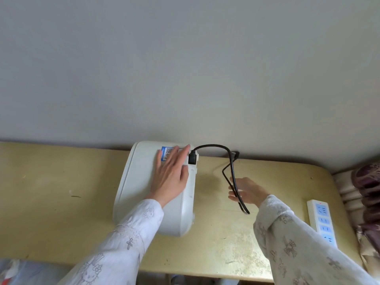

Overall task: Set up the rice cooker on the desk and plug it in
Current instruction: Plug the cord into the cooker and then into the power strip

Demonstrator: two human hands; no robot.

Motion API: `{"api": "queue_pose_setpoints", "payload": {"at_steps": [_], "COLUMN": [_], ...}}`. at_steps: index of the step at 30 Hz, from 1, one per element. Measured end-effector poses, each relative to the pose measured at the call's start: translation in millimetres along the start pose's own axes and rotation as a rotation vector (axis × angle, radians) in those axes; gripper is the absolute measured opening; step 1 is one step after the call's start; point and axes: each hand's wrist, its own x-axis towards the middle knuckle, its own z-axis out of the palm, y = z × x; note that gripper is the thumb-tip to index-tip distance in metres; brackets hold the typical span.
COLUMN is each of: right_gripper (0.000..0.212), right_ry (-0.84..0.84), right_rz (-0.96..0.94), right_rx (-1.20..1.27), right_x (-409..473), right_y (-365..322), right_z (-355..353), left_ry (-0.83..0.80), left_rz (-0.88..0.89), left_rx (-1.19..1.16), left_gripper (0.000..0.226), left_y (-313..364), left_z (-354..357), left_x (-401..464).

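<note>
A white rice cooker (141, 194) stands on the yellowish desk (61, 202) close to the wall. My left hand (171, 175) lies flat on its top, fingers spread, next to a blue label (164, 153). A black plug connector (192, 158) sits in the cooker's right side. From it the black power cord (231, 161) arcs to the right and hangs down in a loop. My right hand (245, 192) is right of the cooker with fingers apart, and the cord loop passes over its fingers. The cord's far end is partly hidden near the wall.
A white power strip (322, 225) with blue sockets lies along the desk's right side. A plain grey wall (185, 68) stands directly behind the desk. Patterned purple fabric (368, 194) sits off the right edge. Cluttered items show below the desk's front left.
</note>
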Motion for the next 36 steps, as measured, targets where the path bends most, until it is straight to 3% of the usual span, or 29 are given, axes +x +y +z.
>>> {"api": "queue_pose_setpoints", "payload": {"at_steps": [4, 8, 16, 21, 25, 31, 36], "right_gripper": [0.025, 0.031, 0.023, 0.027, 0.026, 0.029, 0.029], "right_ry": [0.168, 0.297, 0.29, 0.158, 0.251, 0.248, 0.053], "right_rz": [-0.008, -0.27, -0.448, -0.42, -0.47, -0.473, -0.244], "right_rx": [-0.118, -0.137, -0.109, -0.039, -0.182, -0.33, -0.54], "right_x": [17.7, 20.8, 14.5, 19.5, 14.0, 15.6, 23.7], "right_y": [-3.4, -21.5, -9.6, -10.5, 6.9, 19.9, 22.1], "right_z": [-0.5, -7.8, -20.6, -5.3, -14.1, -26.5, -22.7], "left_ry": [0.03, 0.068, 0.082, 0.084, 0.08, 0.078, 0.086], "left_rz": [0.018, 0.004, 0.013, 0.007, -0.001, -0.008, 0.0], "left_rx": [0.014, 0.028, 0.049, 0.08, 0.094, 0.093, 0.103], "left_gripper": [0.047, 0.04, 0.038, 0.037, 0.039, 0.037, 0.034], "left_y": [3.9, 4.5, 9.6, 9.6, 8.5, 11.8, 13.1], "left_z": [6.5, 9.8, 11.2, 9.0, 7.7, 6.5, 5.0], "left_x": [4.5, 7.5, 5.5, 9.5, 7.5, 7.7, 11.4]}}
